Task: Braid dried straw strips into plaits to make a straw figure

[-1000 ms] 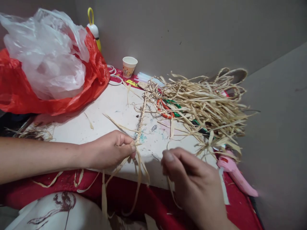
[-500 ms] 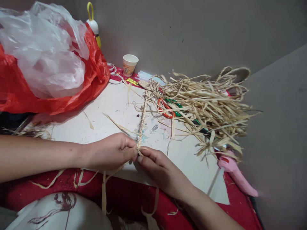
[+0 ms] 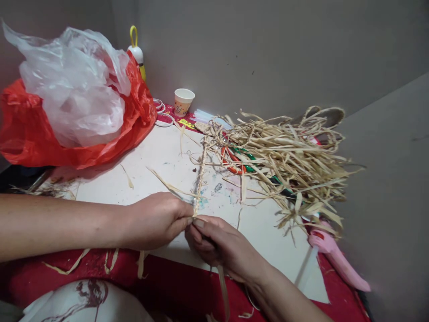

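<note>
A thin braid [image 3: 200, 174] of pale dried plant strips runs down the white board from a knotted bunch toward me. Pinched at its near end is my left hand [image 3: 161, 220], thumb and forefinger closed on the braid. My right hand [image 3: 221, 243] meets it there, its thumb and curled fingers closed on the strips at the braid's end. The fingertips of both hands touch and partly hide the working end. A loose strip [image 3: 223, 286] hangs below my right hand over the red cloth.
A heap of dried strips [image 3: 295, 152] lies at right over red-handled scissors [image 3: 231, 161]. A pink glue gun [image 3: 338, 257] rests at the right edge. Red and clear plastic bags [image 3: 80, 103] stand at left, a paper cup [image 3: 184, 102] at the back. Scraps litter the white board [image 3: 110, 183].
My right hand has turned and curled its fingers under, thumb now on top at the braid's end. My left hand still pinches there. The whole view has shifted slightly downward.
</note>
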Demonstrator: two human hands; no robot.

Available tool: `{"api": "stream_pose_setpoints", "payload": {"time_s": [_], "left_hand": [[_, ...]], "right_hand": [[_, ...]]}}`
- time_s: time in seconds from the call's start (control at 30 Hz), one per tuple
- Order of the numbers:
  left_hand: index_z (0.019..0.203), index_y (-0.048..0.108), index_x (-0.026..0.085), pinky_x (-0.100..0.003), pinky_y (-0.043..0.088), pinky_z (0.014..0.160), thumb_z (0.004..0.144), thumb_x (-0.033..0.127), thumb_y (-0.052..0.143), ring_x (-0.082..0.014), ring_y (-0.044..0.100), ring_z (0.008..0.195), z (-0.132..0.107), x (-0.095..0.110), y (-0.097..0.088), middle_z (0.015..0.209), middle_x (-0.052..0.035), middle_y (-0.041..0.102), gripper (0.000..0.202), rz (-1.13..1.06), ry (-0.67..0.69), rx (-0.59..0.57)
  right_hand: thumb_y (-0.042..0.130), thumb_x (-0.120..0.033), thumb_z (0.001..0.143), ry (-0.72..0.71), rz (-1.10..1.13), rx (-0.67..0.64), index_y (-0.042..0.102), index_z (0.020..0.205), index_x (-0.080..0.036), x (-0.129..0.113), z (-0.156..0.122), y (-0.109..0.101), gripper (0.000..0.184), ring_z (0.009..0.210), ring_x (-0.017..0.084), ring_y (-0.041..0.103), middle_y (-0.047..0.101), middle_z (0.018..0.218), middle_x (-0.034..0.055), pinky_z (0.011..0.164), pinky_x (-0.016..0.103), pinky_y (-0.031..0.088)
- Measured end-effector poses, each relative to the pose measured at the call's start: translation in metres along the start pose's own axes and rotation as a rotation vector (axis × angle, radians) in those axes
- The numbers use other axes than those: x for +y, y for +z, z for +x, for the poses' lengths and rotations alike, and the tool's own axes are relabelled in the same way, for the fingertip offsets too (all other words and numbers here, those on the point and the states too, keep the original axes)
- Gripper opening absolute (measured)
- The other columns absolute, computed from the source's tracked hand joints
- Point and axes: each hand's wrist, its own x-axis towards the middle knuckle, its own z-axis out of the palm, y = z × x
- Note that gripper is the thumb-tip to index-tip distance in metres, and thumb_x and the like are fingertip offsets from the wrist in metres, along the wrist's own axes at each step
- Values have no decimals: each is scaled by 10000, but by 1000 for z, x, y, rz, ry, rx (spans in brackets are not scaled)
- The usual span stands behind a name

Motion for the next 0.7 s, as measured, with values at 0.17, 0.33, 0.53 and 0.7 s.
{"api": "stream_pose_setpoints", "payload": {"time_s": [0.17,0.33,0.53,0.7], "left_hand": [[644,547,167,-195,323,526,856,205,416,-88,412,512,0,4,-2,568,6,534,252,71,-52,-40],[680,590,156,-206,350,551,834,181,410,-100,456,535,1,8,-2,608,-22,591,238,86,-81,-69],[747,662,155,-210,371,563,784,157,396,-117,522,595,2,14,1,691,-40,663,268,-36,-203,-115],[728,630,162,-225,295,452,773,195,406,-106,426,436,-4,22,8,490,13,535,231,-196,-286,-86]], "right_hand": [[456,-491,905,-25,-3,11,429,650,-169,3,1,-1,411,428,50,181,268,513,-79,393,199,129],[462,-481,899,-25,0,53,421,620,-172,8,3,2,418,406,45,150,263,480,-87,383,199,104],[459,-478,881,-83,-145,215,415,542,-174,10,6,11,458,387,48,204,273,424,-79,388,212,124],[489,-471,851,-68,-121,303,380,509,-185,11,5,16,460,370,44,197,284,393,-76,383,216,110]]}}
